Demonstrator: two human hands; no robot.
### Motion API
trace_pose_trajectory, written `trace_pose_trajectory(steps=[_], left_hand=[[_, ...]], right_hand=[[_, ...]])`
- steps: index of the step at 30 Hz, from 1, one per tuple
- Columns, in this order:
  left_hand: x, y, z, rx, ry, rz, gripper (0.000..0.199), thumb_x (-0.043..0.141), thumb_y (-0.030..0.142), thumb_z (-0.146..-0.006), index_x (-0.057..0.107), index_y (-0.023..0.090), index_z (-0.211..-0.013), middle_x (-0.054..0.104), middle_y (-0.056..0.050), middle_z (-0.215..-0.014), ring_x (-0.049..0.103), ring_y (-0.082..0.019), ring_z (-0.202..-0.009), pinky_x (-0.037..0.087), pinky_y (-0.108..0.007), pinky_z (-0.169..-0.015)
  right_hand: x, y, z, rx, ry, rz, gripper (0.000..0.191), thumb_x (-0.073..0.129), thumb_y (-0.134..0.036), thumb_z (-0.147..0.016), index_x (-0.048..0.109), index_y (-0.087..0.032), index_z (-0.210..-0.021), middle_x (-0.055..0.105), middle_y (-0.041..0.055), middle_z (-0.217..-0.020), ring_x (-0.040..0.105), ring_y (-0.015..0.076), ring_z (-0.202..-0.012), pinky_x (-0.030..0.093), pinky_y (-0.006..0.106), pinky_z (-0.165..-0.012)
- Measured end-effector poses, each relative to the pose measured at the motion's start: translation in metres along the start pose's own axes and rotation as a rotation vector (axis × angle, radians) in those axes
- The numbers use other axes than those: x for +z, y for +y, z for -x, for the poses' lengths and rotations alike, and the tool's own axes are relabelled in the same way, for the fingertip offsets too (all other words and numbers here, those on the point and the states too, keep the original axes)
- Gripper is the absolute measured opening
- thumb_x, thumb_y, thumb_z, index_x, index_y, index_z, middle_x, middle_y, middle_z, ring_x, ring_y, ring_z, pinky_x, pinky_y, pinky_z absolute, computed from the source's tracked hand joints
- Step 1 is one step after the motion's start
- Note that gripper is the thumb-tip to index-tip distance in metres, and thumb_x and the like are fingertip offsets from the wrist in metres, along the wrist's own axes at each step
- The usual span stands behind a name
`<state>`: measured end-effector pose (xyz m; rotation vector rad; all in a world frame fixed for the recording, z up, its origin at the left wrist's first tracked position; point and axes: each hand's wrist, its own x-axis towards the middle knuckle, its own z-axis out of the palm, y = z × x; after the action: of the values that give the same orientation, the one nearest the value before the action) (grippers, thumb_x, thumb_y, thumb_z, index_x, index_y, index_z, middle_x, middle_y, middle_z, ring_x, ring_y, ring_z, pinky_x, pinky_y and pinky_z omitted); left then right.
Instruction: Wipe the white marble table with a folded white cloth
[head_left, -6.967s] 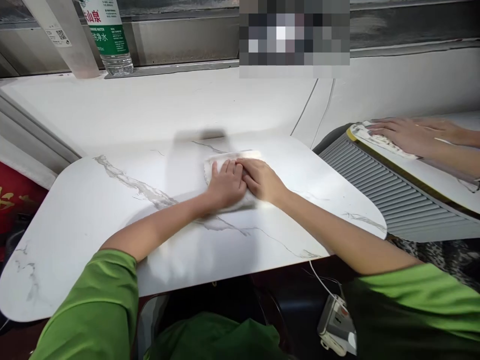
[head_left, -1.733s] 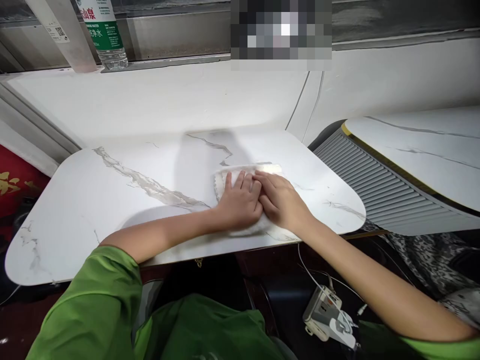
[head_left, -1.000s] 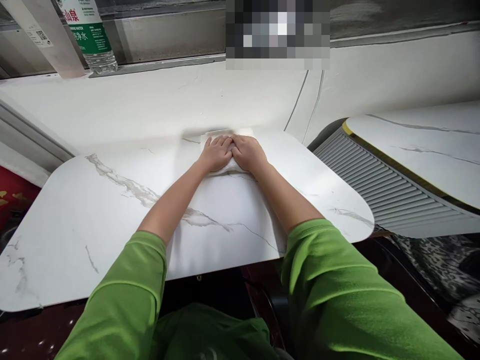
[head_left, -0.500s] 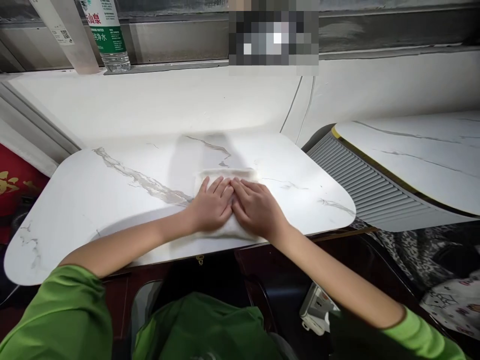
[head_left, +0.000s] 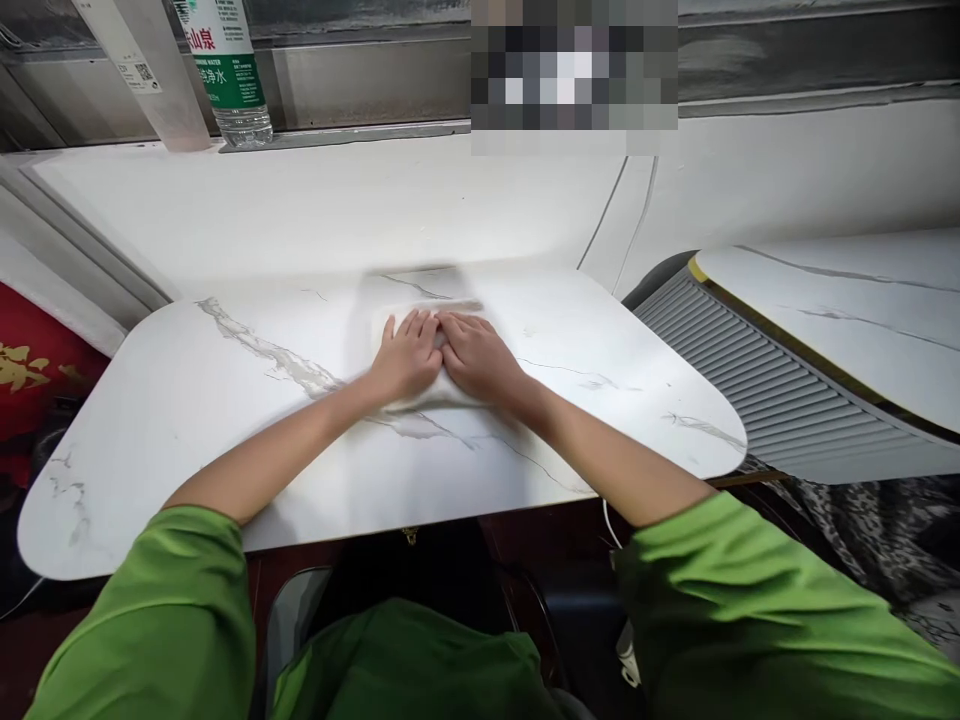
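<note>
A white cloth (head_left: 448, 393) lies folded on the white marbled tabletop (head_left: 225, 410), toward the back edge. My left hand (head_left: 409, 357) presses on its left half, palm down, with the fingers stretched out. Beside it, my right hand (head_left: 481, 360) lies on the right half, fingers extended and angled in toward the left. The two hands touch near the thumbs and fingertips. Between and beneath them, most of the cloth is hidden.
On the sill stand a labelled water bottle (head_left: 229, 75) and a frosted plastic container (head_left: 161, 90). A second marbled tabletop (head_left: 862, 290) with a grey ribbed side is at right. Two thin cables (head_left: 606, 205) run down the wall. A red item (head_left: 41, 375) is at far left.
Both hands and the cloth have slid away from me toward the back of the tabletop, slightly left. My arms reach further out, and the view has shifted a little.
</note>
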<state>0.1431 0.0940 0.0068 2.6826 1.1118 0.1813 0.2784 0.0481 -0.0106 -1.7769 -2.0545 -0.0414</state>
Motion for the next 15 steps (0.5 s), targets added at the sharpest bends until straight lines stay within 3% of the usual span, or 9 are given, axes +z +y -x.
trace_pose_trajectory(steps=[4,7,11,15], left_hand=[[-0.003,-0.032,-0.055,-0.009,0.069,0.03,0.053,0.03,0.021,-0.096,0.038,0.013,-0.147,0.039,-0.011,-0.159,0.03,-0.021,-0.149,0.011,-0.046,-0.125],[-0.007,-0.044,-0.078,-0.036,0.1,0.058,0.048,0.03,0.019,-0.095,0.045,0.017,-0.141,0.046,-0.009,-0.153,0.036,-0.019,-0.145,0.014,-0.044,-0.125],[-0.009,-0.047,-0.087,-0.037,0.07,0.026,0.051,0.028,0.019,-0.096,0.041,0.014,-0.145,0.039,-0.01,-0.158,0.029,-0.019,-0.149,0.012,-0.045,-0.125],[-0.004,-0.047,-0.083,-0.01,0.027,-0.032,0.055,0.025,0.023,-0.099,0.033,0.009,-0.152,0.03,-0.011,-0.163,0.022,-0.021,-0.152,0.007,-0.047,-0.126]], right_hand=[[0.016,0.025,-0.058,0.064,0.017,-0.009,0.05,0.035,-0.014,-0.087,0.056,-0.007,-0.132,0.061,0.0169,-0.139,0.053,0.03,-0.128,0.036,0.046,-0.111],[0.024,0.036,-0.084,0.092,0.029,-0.002,0.051,0.034,-0.014,-0.088,0.057,-0.007,-0.132,0.061,0.0166,-0.138,0.054,0.0306,-0.128,0.036,0.048,-0.111],[0.029,0.045,-0.095,0.08,-0.009,0.017,0.053,0.032,-0.016,-0.09,0.054,-0.006,-0.138,0.056,0.0163,-0.145,0.05,0.0295,-0.133,0.033,0.047,-0.113],[0.03,0.05,-0.089,0.048,-0.033,0.017,0.056,0.031,-0.021,-0.093,0.049,-0.006,-0.143,0.049,0.0162,-0.151,0.043,0.0297,-0.14,0.03,0.049,-0.115]])
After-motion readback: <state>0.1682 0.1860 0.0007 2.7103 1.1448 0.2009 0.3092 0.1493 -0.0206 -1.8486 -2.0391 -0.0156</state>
